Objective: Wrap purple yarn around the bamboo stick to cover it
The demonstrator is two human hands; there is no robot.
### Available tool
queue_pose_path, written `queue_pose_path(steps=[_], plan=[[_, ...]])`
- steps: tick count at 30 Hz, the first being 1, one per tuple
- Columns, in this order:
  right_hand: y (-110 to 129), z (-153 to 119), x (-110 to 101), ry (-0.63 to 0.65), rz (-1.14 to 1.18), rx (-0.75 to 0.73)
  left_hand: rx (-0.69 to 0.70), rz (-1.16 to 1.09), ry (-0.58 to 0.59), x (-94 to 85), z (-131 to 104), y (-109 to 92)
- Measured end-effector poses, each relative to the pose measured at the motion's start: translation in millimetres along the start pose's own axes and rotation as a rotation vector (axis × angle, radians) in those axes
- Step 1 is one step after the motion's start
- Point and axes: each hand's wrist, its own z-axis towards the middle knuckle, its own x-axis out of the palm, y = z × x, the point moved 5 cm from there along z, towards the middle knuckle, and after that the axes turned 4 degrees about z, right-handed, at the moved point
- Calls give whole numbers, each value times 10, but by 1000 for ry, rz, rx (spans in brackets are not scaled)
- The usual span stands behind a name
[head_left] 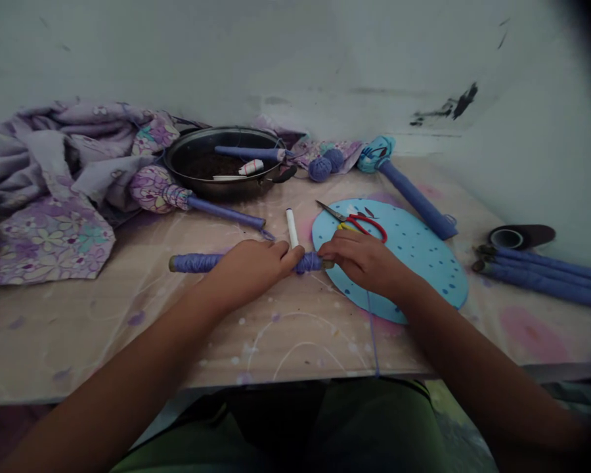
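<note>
A stick wrapped in purple yarn point(193, 263) lies crosswise before me, its brown ends bare. My left hand point(256, 264) is wrapped round its middle. At the right end, my right hand point(364, 257) has its fingers pinched together by the stick's tip; a strand of purple yarn point(372, 332) hangs below that hand over the table's front edge. Just beyond the left fingers lies a white marker point(291, 226). Beyond my right hand, scissors point(369, 226) with red and yellow handles rest on a light-blue spotted oval mat point(414, 256).
Behind stand a black pan point(197, 187) and two purple yarn balls point(320, 169). Flowered cloth point(54, 230) is heaped at left. Cloth-headed purple sticks lie left point(226, 213) and right point(418, 197). More wrapped sticks point(546, 279) and a dark tube point(525, 236) are at far right.
</note>
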Motion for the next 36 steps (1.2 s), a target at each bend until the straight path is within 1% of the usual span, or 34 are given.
queue_pose_path(steps=[2,5,7,9,10,12,15,17,19,20,22,25,27,29,31,33,36], plan=[[-29,-1,-21,-32,153,4,20,-23,-40,-4,-12,15],[-135,0,-7,-94,325,139,38,-24,-139,-39,-34,2],[-186,3,65,-89,371,211,73,6,-212,-75,-54,-39],[-196,10,176,-52,396,236,58,28,-266,-102,-70,-51],[-189,12,232,-40,399,244,13,30,-276,-106,-72,-31],[-162,9,315,-49,383,272,-138,17,-266,-99,-67,55],[-82,-15,330,-107,320,304,-356,-31,-192,-64,-51,189],[-5,-28,293,-106,279,268,-463,-53,-139,-48,-44,242],[64,-33,254,-58,221,194,-510,-53,-95,-40,-38,249],[84,-34,234,-33,174,159,-504,-46,-73,-36,-33,233],[99,-36,187,-17,35,96,-435,-34,-20,-20,-19,173],[106,-34,109,-38,-162,-6,-219,-29,49,2,-2,40],[114,-30,54,-49,-152,-65,-75,-22,47,-13,-8,-30],[120,-18,-6,-50,-12,-92,11,1,4,-48,-23,-58],[109,-3,-52,-43,205,-66,55,26,-51,-82,-38,-61],[67,6,-64,-42,437,20,79,47,-113,-109,-48,-61],[-32,-13,-12,-76,740,184,104,78,-209,-135,-57,-71]])
